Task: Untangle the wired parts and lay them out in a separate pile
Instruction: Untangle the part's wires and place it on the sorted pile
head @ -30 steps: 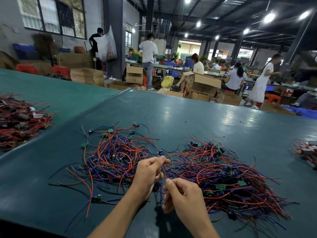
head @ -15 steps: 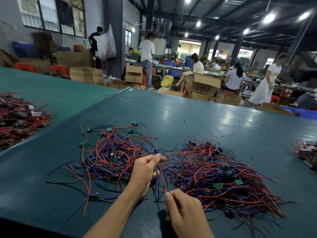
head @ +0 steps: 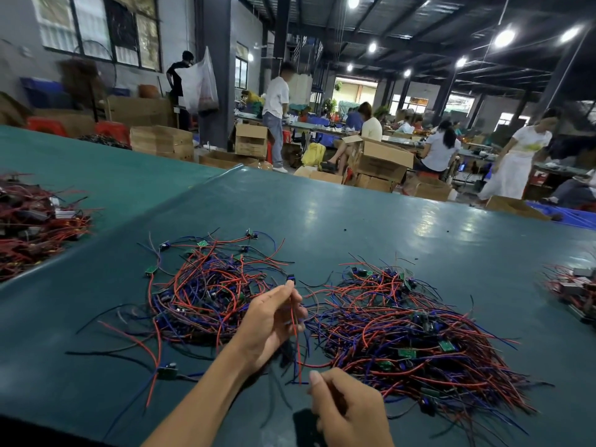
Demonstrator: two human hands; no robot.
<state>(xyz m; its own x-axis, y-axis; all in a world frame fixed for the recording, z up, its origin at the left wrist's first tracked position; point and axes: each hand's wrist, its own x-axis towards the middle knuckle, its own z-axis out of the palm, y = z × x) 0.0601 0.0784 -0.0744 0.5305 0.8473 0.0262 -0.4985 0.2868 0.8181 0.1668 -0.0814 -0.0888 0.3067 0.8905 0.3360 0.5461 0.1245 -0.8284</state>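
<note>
Two heaps of red, blue and black wired parts with small green boards lie on the dark green table. The left pile is looser; the right pile is denser and tangled. My left hand is raised between the heaps, pinching a wired part whose small blue component sticks up above the fingertips and whose red and blue wires hang down. My right hand is lower, near the table's front edge, fingers curled around the lower ends of those wires.
A separate red-wire heap lies on the neighbouring table at far left, another small heap at the right edge. A lone wired board lies near my left forearm. Beyond the table are cardboard boxes and several people working.
My left hand has lifted the wired part slightly up and away from the right pile. My right hand has slid down toward me along the wires.
</note>
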